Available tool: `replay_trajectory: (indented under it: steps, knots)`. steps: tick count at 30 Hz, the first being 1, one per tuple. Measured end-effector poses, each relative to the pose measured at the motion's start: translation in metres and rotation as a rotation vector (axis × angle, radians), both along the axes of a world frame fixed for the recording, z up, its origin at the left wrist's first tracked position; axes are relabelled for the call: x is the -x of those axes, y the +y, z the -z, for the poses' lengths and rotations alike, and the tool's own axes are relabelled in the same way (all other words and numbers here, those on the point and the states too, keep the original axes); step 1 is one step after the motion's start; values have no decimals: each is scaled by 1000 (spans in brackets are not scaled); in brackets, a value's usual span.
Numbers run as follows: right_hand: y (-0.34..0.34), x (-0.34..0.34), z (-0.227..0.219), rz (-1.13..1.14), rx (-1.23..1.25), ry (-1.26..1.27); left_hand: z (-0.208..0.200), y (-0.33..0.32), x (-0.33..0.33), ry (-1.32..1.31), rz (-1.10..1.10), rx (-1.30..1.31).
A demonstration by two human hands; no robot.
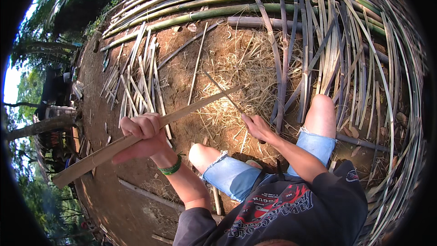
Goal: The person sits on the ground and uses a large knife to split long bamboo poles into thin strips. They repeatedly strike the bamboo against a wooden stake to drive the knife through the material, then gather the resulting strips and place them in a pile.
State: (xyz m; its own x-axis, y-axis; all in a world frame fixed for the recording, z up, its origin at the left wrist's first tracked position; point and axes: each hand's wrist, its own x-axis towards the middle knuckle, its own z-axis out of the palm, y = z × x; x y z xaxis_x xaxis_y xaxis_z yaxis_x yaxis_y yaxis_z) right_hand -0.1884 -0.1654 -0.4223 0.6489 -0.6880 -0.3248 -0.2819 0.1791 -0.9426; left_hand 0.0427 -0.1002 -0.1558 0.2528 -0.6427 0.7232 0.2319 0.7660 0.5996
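My left hand (144,137) is wrapped round a long flat bamboo slat (98,156), which slants from the lower left up to a thin far end near the middle. In my right hand (258,129) is a knife with a long narrow blade (234,104). Its handle is mostly covered by my fingers, and its butt shows below them. The blade crosses the slat close to the slat's far end; whether they touch I cannot tell. Under both lies a heap of pale bamboo shavings (255,70) on the earth, in front of my knees.
Long bamboo poles (195,16) lie stacked across the far side. Many split strips (325,59) lean and lie at the right, close to my right knee. Shorter pale strips (141,79) are scattered on the brown ground at the left. Trees (34,86) stand beyond.
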Motion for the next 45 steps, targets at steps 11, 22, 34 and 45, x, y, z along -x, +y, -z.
replay_trajectory:
  steps: [11, 22, 34, 45]
  knots:
    - [-14, 10, 37, 103, -20, 30, -3, -21, 23, -132, 339, -17]
    - [-48, 43, 127, 152, 13, 357, -5, -35, 23, -137, 446, 2]
    - [-46, 46, 122, 104, -26, 343, -12, -31, 21, -260, 612, 21]
    - [-43, 42, 134, 197, -146, 373, -7, -25, 19, -228, 495, -8]
